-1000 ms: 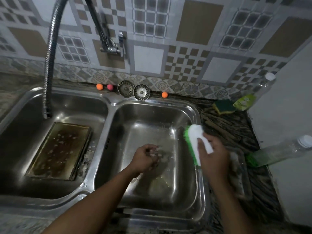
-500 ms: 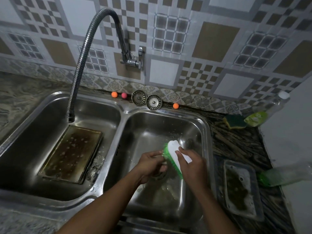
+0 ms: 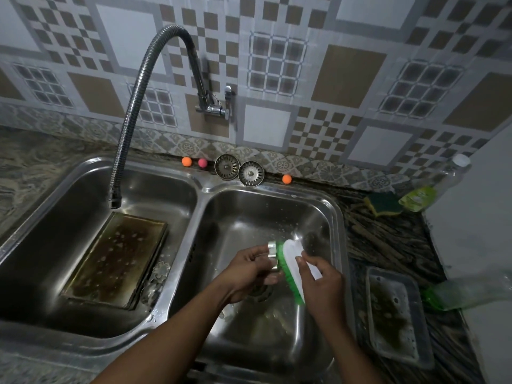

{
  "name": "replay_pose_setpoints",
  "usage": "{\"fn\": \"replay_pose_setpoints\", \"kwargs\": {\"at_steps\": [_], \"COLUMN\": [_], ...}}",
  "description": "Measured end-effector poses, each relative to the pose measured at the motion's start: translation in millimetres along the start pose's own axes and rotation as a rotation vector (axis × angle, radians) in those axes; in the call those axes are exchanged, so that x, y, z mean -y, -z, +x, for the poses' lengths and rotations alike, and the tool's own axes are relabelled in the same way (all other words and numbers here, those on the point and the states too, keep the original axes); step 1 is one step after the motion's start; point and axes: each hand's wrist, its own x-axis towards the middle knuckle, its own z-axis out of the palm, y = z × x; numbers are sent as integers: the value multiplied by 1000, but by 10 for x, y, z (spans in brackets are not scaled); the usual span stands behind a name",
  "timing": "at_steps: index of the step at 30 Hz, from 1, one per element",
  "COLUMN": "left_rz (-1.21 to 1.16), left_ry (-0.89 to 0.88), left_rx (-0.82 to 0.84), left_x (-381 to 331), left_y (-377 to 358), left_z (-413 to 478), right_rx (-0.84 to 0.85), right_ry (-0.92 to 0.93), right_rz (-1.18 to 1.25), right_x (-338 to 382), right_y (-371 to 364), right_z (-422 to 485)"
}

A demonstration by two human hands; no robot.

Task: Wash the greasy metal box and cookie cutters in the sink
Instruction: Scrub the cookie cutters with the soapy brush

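Scrubbing posture over the right basin [image 3: 249, 217] of a steel double sink [image 3: 201, 187], both forearms reaching in from the near edge. Left hand [image 3: 248, 270]: fingers curled round a small metal cookie cutter [image 3: 273, 249], held above the drain [image 3: 260, 291]; the fingers hide most of the cutter, so its outline cannot be told. Right hand [image 3: 322, 284]: fingers and thumb clasped on the white back of a scrub brush [image 3: 293, 256], with the green bristles facing left and touching the cutter. Metal box [image 3: 119, 259]: lies flat on the floor of the left basin [image 3: 55, 217], close to that basin's right wall, its inside brown with grease and spotted with pale drops. Flower-shaped cutter [image 3: 161, 270] lies just right of the box against the basin wall; a second cutter [image 3: 151, 292] lies just nearer, its shape unclear. Flexible tap hose [image 3: 138, 106] arches from the tiled wall, and its nozzle hangs above the far-left corner of the box. Far ledge: two sink strainers [image 3: 227, 166], two orange balls [image 3: 186, 161] and one pink ball [image 3: 202, 163]. Right counter: sponge [image 3: 383, 203], upright soap bottle [image 3: 435, 187], clear plastic tray [image 3: 396, 314] and a bottle lying on its side [image 3: 471, 292] with green liquid in it.
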Motion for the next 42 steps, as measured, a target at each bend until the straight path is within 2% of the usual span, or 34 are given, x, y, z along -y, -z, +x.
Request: {"fn": "replay_pose_setpoints", "kwargs": {"at_steps": [2, 7, 10, 13, 15, 18, 24, 29, 36, 39, 42], "left_rz": [-53, -103, -295, -345, -383, -394, -280, -307, -292, -385, -377], "left_ry": [5, 31, 67, 62, 63, 52, 12, -8, 36, 85, 66], "left_rx": [12, 45, -29, -114, -157, -158, -44, -116, -111, -160, -237], "left_x": [22, -17, -51, 15, 66, 102, 72, 103, 59, -4, -13], "left_y": [6, -6, -29, -73, -97, -71, 48, 74, 47, 25, -10], "left_z": [2, 6, -1, 30, 51, 43, 20, -2, -14, 10, -7], "right_rx": [30, 41, 34, 16, -55, -173, 30, 109, 29, 51, 98], "right_ry": [26, 267, 386, 478, 424, 169, -7, -48, -84, -106, -131], "right_rz": [28, -126, -219, -298, -304, -110, 96, 133, 87, 125, 122], "right_x": [39, 58, 51, 56, 51, 88, 226, 252, 168, 122, 77], "right_y": [2, -31, -49, -42, -56, -46, -35, -91, -117, -133, -126], "right_z": [-5, -13, 3, 3, -5, 57, 66, 42, 65, 6, -44]}}
